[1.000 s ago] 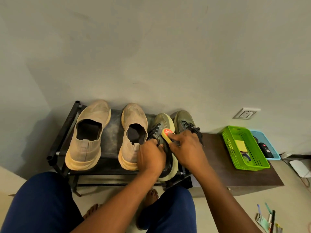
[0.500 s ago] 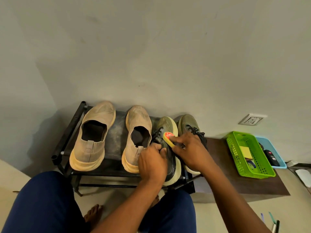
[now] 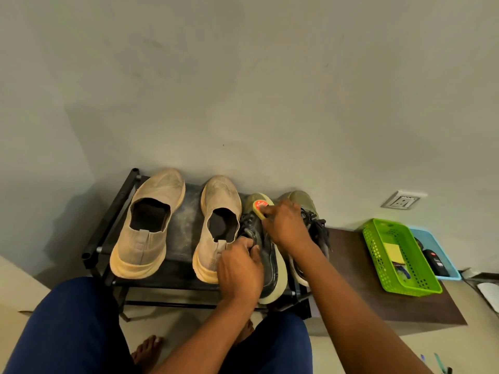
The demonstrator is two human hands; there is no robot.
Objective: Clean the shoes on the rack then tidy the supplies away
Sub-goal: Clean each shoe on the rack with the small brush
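A person crouches before a low black shoe rack [image 3: 129, 184] set against a wall. Four shoes stand on its top shelf, toes toward the wall, heels toward the person. Two tan slip-on shoes [image 3: 147, 225] sit toward the rack's left end. Two olive-green laced sneakers sit at its right end.

The left hand [image 3: 239, 268] grips the heel collar of the left sneaker [image 3: 270, 265], fingers curled over its rim, steadying it. The sneaker's long axis runs from the rack's front edge back to the wall.

The right hand [image 3: 286, 225] lies just past the left hand, farther up the same sneaker. It pinches a small yellow sponge [image 3: 260, 209] with a red label, pressed on the toe. The toe is thus straight ahead of the right hand's fingertips, and the laces lie beneath its palm. Any wiping stroke would likely run along this front-to-back line.

The second sneaker [image 3: 305, 209] sits just right of the right hand, partly hidden by the wrist. Farther right, a green basket [image 3: 378, 255] and a blue tray [image 3: 429, 238] rest on a dark wooden tabletop [image 3: 348, 265].
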